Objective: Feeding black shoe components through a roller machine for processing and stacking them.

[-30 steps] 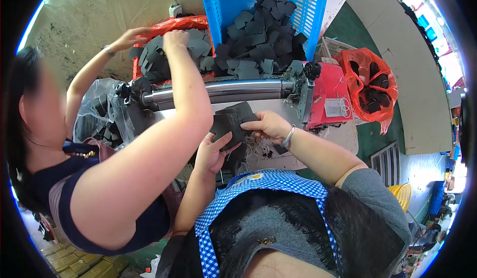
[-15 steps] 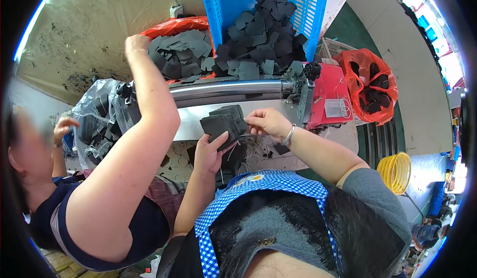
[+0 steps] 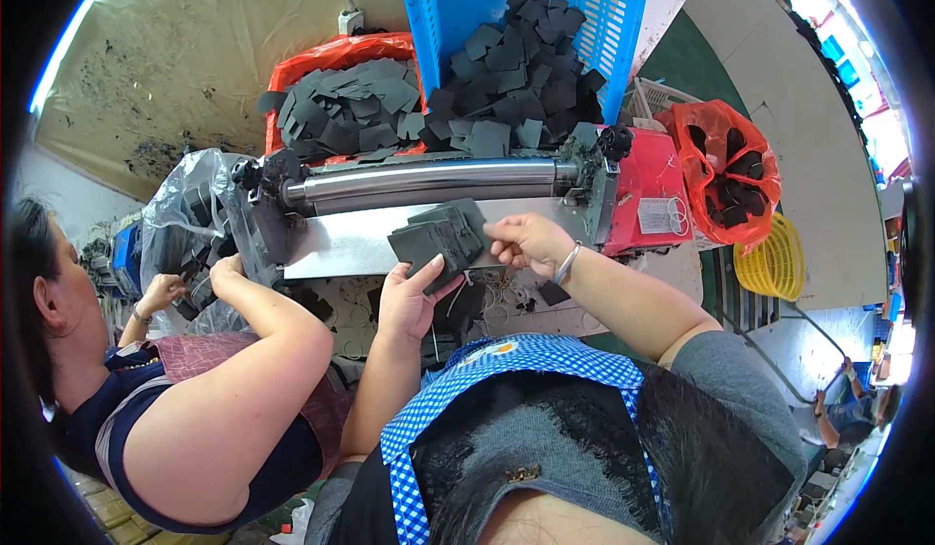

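Observation:
My left hand (image 3: 414, 301) grips a fanned stack of black square sheet pieces (image 3: 433, 243), thumb on top, above the metal plate (image 3: 341, 238) of a roller machine. At the stack's right edge is my right hand (image 3: 531, 245), thumb and fingertips pinched together. Whether a piece lies between those fingertips I cannot make out. Behind the stack runs the machine's shiny steel roller (image 3: 429, 180). Beyond it, a blue crate (image 3: 609, 29) and an orange-red plastic bag (image 3: 341, 53) hold many loose black pieces.
At my left, a co-worker (image 3: 234, 370) has both hands at a clear plastic bag (image 3: 200, 180) of black pieces. The red machine housing (image 3: 648, 175) stands right, beside another orange-red bag (image 3: 706, 121). Further right are a yellow basket (image 3: 779, 263) and a person (image 3: 857, 413).
The co-worker's arm has drawn back from the far orange-red bag to the clear bag, uncovering the roller's left end. The yellow basket has moved farther away. My hands have barely shifted.

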Demonstrator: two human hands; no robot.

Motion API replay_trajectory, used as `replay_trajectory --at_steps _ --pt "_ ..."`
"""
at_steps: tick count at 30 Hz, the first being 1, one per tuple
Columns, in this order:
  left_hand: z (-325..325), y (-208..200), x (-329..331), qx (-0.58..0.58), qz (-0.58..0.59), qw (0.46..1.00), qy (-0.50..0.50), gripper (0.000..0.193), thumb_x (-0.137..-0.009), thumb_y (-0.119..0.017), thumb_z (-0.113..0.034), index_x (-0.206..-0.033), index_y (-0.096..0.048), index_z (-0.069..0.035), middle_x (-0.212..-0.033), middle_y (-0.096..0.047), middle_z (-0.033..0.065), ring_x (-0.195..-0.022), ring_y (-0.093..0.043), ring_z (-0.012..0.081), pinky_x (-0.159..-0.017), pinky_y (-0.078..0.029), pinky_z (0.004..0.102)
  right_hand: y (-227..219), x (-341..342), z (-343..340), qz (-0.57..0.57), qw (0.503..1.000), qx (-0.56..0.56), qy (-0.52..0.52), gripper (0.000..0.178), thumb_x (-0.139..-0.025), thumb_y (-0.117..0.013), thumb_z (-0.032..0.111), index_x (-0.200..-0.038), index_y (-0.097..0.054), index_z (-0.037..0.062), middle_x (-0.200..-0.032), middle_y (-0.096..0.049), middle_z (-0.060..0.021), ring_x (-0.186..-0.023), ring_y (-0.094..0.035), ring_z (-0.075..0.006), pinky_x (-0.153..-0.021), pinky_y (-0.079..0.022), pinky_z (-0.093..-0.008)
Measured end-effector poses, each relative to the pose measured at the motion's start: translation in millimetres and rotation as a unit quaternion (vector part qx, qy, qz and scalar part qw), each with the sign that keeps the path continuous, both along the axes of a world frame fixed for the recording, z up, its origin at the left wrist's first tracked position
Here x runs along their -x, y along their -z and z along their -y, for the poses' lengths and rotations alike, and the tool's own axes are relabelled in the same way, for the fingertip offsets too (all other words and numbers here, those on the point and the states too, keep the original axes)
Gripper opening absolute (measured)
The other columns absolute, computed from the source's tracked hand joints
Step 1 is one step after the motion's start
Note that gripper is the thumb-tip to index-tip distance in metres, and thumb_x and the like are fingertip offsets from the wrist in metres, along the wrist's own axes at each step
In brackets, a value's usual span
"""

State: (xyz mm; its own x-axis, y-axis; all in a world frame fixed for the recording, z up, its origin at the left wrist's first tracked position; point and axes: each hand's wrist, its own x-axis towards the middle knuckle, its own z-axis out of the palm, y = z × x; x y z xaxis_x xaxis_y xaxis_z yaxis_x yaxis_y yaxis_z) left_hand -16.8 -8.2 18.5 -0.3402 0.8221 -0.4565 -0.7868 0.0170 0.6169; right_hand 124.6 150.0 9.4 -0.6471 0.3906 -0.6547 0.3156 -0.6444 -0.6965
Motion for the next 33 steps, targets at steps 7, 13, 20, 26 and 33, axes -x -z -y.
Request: replay_trajectory --at_steps 7,13,20,26,33 --pt "0 1 0 0.006 -0.017 1.000 0.006 0.028 -0.080 -0.057 -0.001 -0.105 -0.046 0.002 -0.101 -0.055 0.0140 -0.092 -0.057 0.0248 -0.081 -0.049 0.0448 -9 5 12 -0.034 0.997 -0.048 0.047 0.019 -0.081 -0.061 0.021 -0.082 -0.055 0.0032 -0.074 -0.059 -0.0035 -0.058 -0.055 -0.0072 -0.046 -0.040 -0.0161" --pt "-2 -2 -2 0.001 -0.006 1.000 0.010 0.028 -0.080 -0.057 0.000 -0.105 -0.045 0.002 -0.101 -0.055 0.0139 -0.092 -0.057 0.0247 -0.080 -0.049 0.0447 -1 5 6 -0.030 0.998 -0.043 -0.022 0.017 -0.080 -0.062 0.020 -0.079 -0.055 0.0052 -0.070 -0.057 -0.0012 -0.055 -0.053 -0.0048 -0.044 -0.039 -0.0148" --pt "-2 0 0 0.003 -0.029 1.000 -0.003 0.028 -0.080 -0.057 0.000 -0.105 -0.045 0.003 -0.100 -0.055 0.0140 -0.091 -0.057 0.0241 -0.079 -0.050 0.0438 -4 5 1 -0.009 0.987 -0.027 0.157 0.019 -0.079 -0.064 0.020 -0.076 -0.056 0.0038 -0.069 -0.058 -0.0022 -0.052 -0.055 -0.0073 -0.045 -0.042 -0.0168" --pt "-3 0 1 -0.006 -0.004 1.000 0.013 0.026 -0.079 -0.057 0.000 -0.103 -0.046 0.002 -0.100 -0.056 0.0133 -0.092 -0.057 0.0234 -0.080 -0.050 0.0439 1 4 7 -0.077 0.993 -0.030 -0.079 0.019 -0.077 -0.066 0.019 -0.074 -0.055 0.0039 -0.066 -0.057 0.0000 -0.048 -0.051 -0.0054 -0.040 -0.035 -0.0163" --pt "-3 5 3 0.021 -0.045 0.999 -0.010 0.026 -0.078 -0.059 -0.001 -0.101 -0.047 0.001 -0.098 -0.056 0.0136 -0.089 -0.058 0.0241 -0.077 -0.051 0.0428 12 -1 -12 0.035 0.992 0.020 0.122 0.023 -0.079 -0.063 0.023 -0.078 -0.054 0.0016 -0.069 -0.060 -0.0062 -0.051 -0.056 -0.0106 -0.044 -0.047 -0.0191"
